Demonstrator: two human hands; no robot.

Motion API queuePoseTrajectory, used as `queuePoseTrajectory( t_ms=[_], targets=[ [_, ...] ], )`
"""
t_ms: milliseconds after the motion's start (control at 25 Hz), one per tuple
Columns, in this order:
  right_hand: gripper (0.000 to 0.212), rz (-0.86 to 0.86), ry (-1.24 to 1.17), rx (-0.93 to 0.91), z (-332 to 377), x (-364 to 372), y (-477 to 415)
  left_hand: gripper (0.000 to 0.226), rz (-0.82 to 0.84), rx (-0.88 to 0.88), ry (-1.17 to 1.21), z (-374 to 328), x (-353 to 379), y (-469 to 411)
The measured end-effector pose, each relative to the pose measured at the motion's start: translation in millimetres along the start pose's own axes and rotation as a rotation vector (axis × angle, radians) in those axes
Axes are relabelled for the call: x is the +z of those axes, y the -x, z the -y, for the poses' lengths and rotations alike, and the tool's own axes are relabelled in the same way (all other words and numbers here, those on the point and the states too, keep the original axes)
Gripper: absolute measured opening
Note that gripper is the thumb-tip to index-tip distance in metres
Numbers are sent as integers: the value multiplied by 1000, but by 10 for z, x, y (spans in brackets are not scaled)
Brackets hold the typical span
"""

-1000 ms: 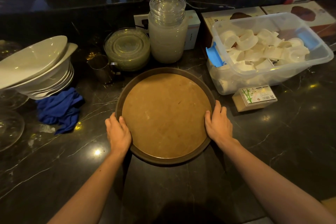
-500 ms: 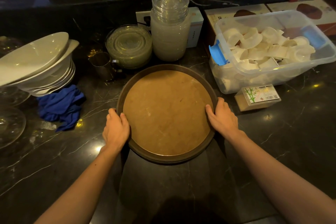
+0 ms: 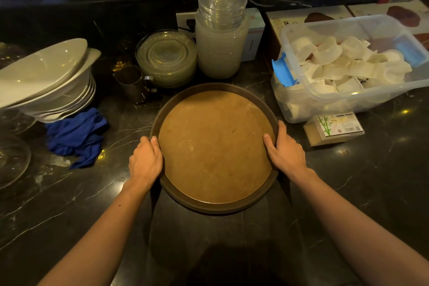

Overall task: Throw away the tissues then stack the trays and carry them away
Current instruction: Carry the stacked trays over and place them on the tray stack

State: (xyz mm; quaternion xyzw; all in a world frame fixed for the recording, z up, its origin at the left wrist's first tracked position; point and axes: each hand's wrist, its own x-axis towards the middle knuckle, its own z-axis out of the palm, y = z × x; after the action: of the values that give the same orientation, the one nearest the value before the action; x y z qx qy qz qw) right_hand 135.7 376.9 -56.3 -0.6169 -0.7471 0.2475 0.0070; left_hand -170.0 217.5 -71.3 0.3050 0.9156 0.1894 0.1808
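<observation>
Trays point(image 3: 214, 146) unmoved (both thumbs now hooked over the rim).

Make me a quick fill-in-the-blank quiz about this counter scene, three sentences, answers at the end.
1. Both hands, the left hand and the right hand, grip the rim of the round brown ____.
2. The crumpled cloth under the stacked white bowls is ____.
3. The clear plastic bin has a ____ latch.

Answers: tray; blue; blue
</observation>
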Motion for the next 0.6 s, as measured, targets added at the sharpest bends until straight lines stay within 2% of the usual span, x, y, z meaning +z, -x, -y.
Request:
queuePoseTrajectory(
  t_ms=[200, 600],
  targets=[
    [70, -40, -119, 11, -33, 55, 33, 39, -18, 9, 15, 19, 14, 21],
    [69, -88, -328, 16, -97, 108, 335, 31, 54, 43, 103, 166, -112, 231]
  ],
)
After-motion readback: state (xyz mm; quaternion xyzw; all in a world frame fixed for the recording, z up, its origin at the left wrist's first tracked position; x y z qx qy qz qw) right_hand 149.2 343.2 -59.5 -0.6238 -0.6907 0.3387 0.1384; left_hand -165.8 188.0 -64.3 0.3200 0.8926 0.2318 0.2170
